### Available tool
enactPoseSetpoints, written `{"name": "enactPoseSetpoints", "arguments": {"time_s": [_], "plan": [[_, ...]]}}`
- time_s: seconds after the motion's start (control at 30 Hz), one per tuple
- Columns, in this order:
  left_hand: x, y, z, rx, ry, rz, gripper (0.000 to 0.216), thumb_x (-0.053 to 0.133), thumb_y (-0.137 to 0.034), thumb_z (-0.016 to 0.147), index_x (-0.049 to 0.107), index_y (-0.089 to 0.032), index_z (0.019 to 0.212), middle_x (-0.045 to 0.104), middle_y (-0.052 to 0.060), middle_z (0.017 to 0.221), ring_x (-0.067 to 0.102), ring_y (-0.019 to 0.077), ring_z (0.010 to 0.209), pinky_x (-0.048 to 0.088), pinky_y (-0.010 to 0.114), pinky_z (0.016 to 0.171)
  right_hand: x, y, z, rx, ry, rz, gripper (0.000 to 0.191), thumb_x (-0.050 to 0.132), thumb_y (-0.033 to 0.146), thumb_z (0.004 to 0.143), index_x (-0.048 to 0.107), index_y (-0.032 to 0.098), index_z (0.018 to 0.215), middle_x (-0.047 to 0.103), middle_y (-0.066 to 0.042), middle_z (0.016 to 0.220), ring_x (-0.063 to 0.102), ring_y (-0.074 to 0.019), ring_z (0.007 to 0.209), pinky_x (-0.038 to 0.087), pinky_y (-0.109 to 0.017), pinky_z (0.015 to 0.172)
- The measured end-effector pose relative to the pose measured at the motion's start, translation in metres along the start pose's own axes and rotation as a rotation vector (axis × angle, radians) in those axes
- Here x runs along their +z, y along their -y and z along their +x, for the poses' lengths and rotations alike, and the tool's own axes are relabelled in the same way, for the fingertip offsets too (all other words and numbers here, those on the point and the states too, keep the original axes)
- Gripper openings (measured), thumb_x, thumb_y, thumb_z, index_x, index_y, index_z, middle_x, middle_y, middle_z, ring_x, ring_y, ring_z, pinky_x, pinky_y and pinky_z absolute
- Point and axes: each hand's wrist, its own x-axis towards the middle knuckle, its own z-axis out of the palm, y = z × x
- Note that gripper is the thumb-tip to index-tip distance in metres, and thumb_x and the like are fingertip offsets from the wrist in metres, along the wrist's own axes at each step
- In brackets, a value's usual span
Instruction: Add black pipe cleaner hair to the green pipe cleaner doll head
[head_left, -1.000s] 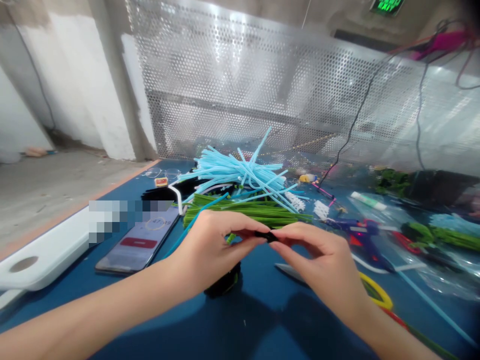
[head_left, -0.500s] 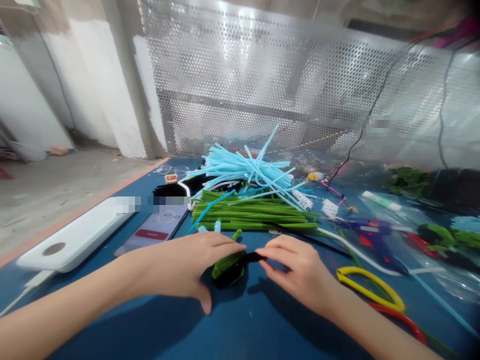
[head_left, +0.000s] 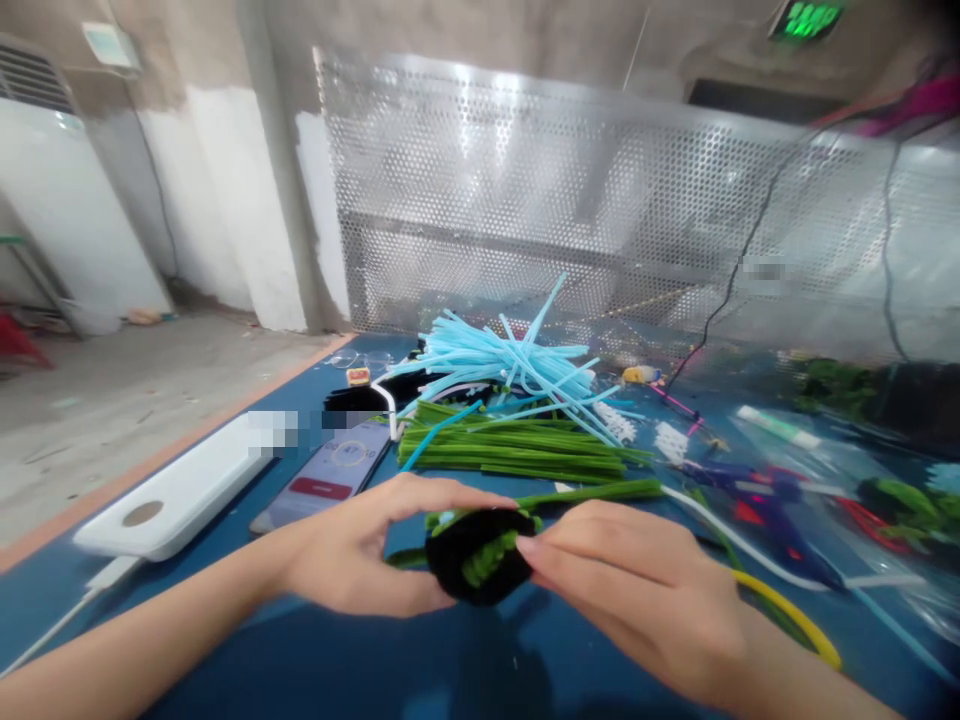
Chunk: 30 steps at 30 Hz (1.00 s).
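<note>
A round black fuzzy pipe-cleaner piece (head_left: 450, 556) with a green patch on its face is held up above the blue table. My left hand (head_left: 360, 550) grips its left side, fingers over the top and thumb beneath. On the right edge, my right hand (head_left: 637, 590) pinches the piece with thumb and fingertips. Green pipe cleaner shows along the top rim, partly behind the fingers. Just behind lies a bundle of green pipe cleaners (head_left: 517, 452), with a heap of light blue pipe cleaners (head_left: 502, 355) beyond it.
On the left are a white power bank (head_left: 187, 490) with a cable and a phone (head_left: 330, 480) showing a timer. A blue glue gun (head_left: 772, 500) and a yellow pipe-cleaner loop (head_left: 799, 615) lie right. A perforated metal panel (head_left: 525, 180) stands behind.
The black piece has been lifted and turned, its green-patched face now towards me. My left hand has closed around it, and my right hand has moved against its edge. The camera view has tilted up.
</note>
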Motion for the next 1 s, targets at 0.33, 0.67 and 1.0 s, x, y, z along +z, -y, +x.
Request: {"name": "enactPoseSetpoints", "arguments": {"time_s": [0.33,0.67,1.0], "plan": [[0.0,0.003,-0.009,-0.08,-0.062,-0.07,0.06,0.062,-0.02,0.08,0.043,-0.03,0.136,0.056,0.005,0.133,0.054,0.0262,0.12,0.041,0.039,0.104,-0.006,-0.007,0.034,0.046,-0.006,0.109,0.023,0.057,0.004,0.085,0.066,0.017,0.102,0.071,-0.004,0.089,0.065,-0.0132,0.081,0.055,-0.022,0.074],[0.012,-0.003,-0.008,-0.13,-0.098,-0.325,0.066,0.047,-0.012,0.081,0.029,-0.034,0.141,0.049,0.002,0.137,0.049,0.0251,0.123,0.041,0.04,0.103,0.014,-0.009,0.037,0.162,-0.119,0.241,0.017,0.063,0.001,0.079,0.071,0.011,0.09,0.07,-0.006,0.078,0.064,-0.0109,0.072,0.054,-0.018,0.068],[0.015,-0.012,-0.011,-0.192,-0.197,-0.261,0.039,0.044,-0.034,0.092,0.047,-0.028,0.13,0.053,0.002,0.135,0.046,0.0262,0.125,0.035,0.038,0.108,0.017,-0.003,0.036,0.253,-0.133,0.178,0.017,0.061,0.001,0.076,0.07,0.014,0.082,0.068,-0.006,0.076,0.064,-0.0111,0.065,0.054,-0.018,0.061]]}}
